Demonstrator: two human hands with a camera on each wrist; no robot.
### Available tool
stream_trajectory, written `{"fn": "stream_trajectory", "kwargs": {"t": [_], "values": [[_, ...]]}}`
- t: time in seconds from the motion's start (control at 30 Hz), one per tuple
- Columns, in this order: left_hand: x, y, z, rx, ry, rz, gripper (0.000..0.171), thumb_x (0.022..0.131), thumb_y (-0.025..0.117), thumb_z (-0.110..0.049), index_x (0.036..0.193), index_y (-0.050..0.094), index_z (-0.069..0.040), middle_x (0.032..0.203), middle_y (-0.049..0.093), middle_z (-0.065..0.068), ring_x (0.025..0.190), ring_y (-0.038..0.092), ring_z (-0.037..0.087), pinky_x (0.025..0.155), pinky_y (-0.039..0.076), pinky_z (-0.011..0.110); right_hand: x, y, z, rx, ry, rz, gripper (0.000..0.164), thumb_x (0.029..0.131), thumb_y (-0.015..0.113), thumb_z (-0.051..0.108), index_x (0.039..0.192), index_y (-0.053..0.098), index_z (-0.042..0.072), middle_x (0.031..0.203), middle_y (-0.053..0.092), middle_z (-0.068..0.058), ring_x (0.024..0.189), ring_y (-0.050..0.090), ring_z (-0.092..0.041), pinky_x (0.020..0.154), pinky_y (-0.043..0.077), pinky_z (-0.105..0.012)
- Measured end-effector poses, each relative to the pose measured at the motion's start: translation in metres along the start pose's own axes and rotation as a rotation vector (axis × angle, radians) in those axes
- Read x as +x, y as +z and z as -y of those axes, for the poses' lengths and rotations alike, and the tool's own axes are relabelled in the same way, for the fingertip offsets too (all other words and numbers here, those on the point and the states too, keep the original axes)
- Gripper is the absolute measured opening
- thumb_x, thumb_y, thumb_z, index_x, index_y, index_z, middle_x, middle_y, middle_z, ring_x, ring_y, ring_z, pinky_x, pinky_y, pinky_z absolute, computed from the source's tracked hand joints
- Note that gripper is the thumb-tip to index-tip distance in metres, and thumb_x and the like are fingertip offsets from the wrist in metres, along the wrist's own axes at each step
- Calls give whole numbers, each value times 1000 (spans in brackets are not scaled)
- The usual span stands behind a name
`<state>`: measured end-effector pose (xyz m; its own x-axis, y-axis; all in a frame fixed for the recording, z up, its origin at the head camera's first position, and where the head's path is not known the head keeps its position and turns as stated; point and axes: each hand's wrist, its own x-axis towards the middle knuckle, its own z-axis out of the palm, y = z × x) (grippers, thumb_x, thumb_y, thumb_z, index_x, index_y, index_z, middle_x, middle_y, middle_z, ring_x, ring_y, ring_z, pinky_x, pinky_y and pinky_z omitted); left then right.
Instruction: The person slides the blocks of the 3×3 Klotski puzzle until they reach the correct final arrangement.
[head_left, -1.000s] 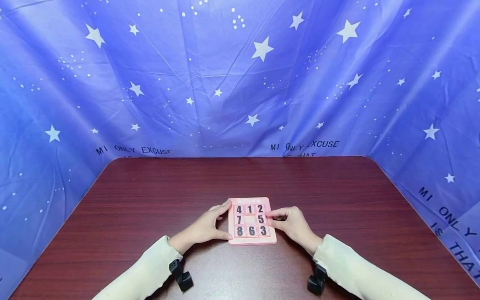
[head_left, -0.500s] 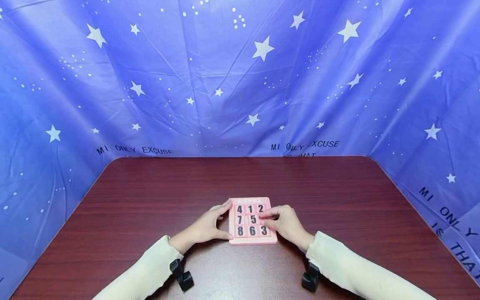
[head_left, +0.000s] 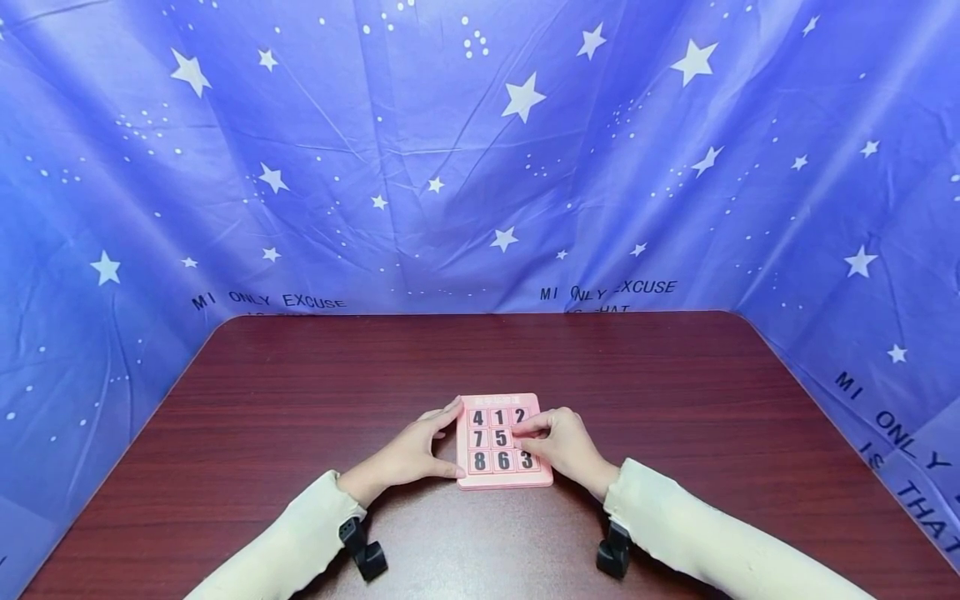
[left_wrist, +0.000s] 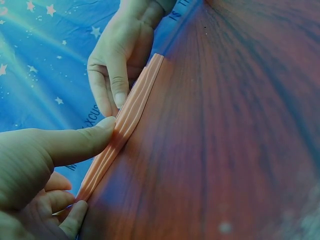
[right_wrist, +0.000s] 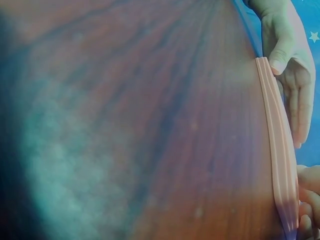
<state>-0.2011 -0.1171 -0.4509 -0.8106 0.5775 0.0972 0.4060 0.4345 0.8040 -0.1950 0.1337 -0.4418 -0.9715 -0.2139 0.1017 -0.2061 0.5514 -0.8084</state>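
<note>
Number puzzle [head_left: 504, 481]: a pink board laid flat on the table, toward 6 o'clock from the middle of the head view.
Number tiles [head_left: 501, 437]: 4, 1, 2 are shown in the 12 o'clock row; 7 and 5 in the middle row, its 3 o'clock place covered by fingers; 8, 6, 3 in the 6 o'clock row.
Left hand [head_left: 405, 452]: the puzzle's 9 o'clock edge is gripped between thumb and fingers.
Right hand [head_left: 576, 448]: reached in from 3 o'clock, fingers bent, fingertips set beside the 5; whether anything is pinched cannot be told.
Sleeves [head_left: 712, 533]: cream, with black wrist cameras [head_left: 362, 552] worn below the cuffs.
Table [head_left: 337, 367]: dark red wood.
Curtain [head_left: 375, 125]: blue, starred, hung at 12 o'clock.
</note>
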Motion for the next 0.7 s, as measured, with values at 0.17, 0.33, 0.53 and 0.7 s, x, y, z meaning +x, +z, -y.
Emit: {"fn": "stream_trajectory", "kwargs": {"t": [0.17, 0.33, 0.53, 0.7], "values": [[1, 1, 2, 3, -1, 3, 96, 69, 83, -17, 143, 29, 7, 153, 23, 18, 133, 32, 31, 100, 41, 40, 1, -6, -2, 0, -17, 12, 15, 72, 77, 1, 86, 77, 6, 84, 72, -7, 65, 55, -6, 55, 46, -18], [1, 1, 3, -1, 0, 0, 96, 69, 83, -17, 144, 29, 6, 153, 23, 18, 133, 32, 31, 100, 42, 41, 5, -17, -4, 23, -45, -6, 17, 74, 76, 1, 90, 76, 3, 80, 72, -6, 64, 56, -5, 56, 46, -17], [0, 1, 2, 1, 3, 1, 96, 69, 83, -17, 143, 29, 7, 153, 23, 19, 133, 32, 31, 100, 42, 40, 1, -26, -4, 93, -16, 76, 18, 75, 75, 3, 93, 75, 1, 80, 70, -7, 63, 54, -6, 51, 44, -17], [0, 1, 1, 3, 2, -3, 96, 68, 83, -16, 143, 29, 7, 153, 23, 19, 133, 32, 32, 100, 42, 40, 0, -27, -7, 122, -28, 84, 20, 76, 76, 5, 95, 74, 1, 84, 72, -9, 64, 54, -5, 53, 44, -17]]}}
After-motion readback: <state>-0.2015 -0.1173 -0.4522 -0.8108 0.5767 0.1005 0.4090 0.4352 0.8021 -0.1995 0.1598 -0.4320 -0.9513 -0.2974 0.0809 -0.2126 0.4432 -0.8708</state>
